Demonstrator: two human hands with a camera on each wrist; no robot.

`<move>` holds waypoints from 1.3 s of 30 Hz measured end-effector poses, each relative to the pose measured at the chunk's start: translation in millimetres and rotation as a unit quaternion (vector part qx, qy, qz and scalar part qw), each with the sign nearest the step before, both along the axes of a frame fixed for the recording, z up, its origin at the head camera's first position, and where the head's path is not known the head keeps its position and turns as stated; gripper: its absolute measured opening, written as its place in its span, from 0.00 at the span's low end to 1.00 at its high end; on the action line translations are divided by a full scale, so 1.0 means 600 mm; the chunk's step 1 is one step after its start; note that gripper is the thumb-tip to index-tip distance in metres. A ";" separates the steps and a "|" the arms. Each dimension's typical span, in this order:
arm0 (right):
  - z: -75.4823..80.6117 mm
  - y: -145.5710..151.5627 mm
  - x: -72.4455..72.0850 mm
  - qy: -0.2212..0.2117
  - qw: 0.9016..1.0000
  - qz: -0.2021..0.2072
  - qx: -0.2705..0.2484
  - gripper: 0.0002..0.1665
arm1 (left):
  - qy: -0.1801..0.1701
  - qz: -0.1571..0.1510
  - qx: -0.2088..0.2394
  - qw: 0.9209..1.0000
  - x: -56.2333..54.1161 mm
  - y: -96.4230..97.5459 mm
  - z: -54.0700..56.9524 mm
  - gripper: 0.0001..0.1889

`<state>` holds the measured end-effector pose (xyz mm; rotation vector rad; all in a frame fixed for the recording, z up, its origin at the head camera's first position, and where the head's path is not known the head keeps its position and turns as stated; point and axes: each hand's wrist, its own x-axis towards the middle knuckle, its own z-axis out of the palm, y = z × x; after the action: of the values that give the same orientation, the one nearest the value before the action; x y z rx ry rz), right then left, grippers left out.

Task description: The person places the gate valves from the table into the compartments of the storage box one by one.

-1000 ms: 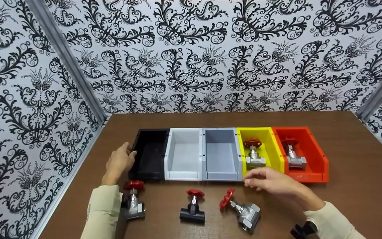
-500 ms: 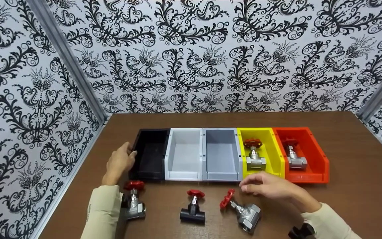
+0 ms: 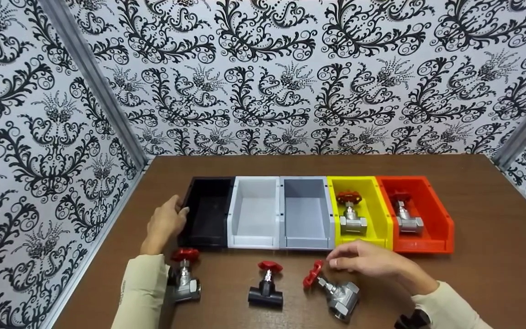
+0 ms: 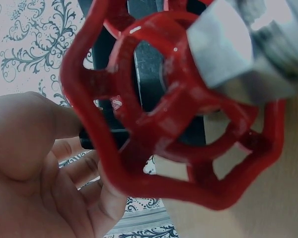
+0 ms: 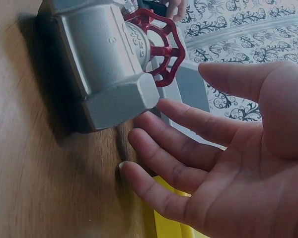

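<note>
The silver valve (image 3: pixel 340 296) lies near the spread right grip (image 3: pixel 375 262), at its eight o'clock. The left grip (image 3: pixel 166 222) pinches the black bin (image 3: pixel 203 240).

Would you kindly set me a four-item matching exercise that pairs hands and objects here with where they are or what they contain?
Column one:
1. Left hand
2. Right hand
3. Black-bodied valve
4. Red bin

Column two:
A. Closest to the slanted silver valve
B. Has one upright valve inside
C. At the black bin's side
D. On the table, in front of the white bin

Pairs: 1-C, 2-A, 3-D, 4-B
</note>
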<state>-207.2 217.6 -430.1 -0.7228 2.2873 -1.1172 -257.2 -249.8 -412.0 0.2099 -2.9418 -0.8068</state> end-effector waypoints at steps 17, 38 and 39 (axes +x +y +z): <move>-0.006 -0.006 0.001 -0.023 1.000 -0.002 -0.007 0.15 | -0.002 -0.004 -0.003 1.000 -0.001 0.000 0.001 0.13; -0.019 -0.014 0.002 -0.031 0.999 0.003 -0.021 0.12 | -0.005 -0.003 0.003 1.000 0.002 0.002 0.003 0.11; -0.019 -0.015 0.002 -0.035 0.999 0.004 -0.021 0.11 | -0.006 -0.003 0.003 1.000 0.002 0.002 0.003 0.11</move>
<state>-206.0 208.8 -441.7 -0.6960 2.2073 -1.1716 -256.1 -248.9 -410.2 0.2079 -2.9538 -0.8174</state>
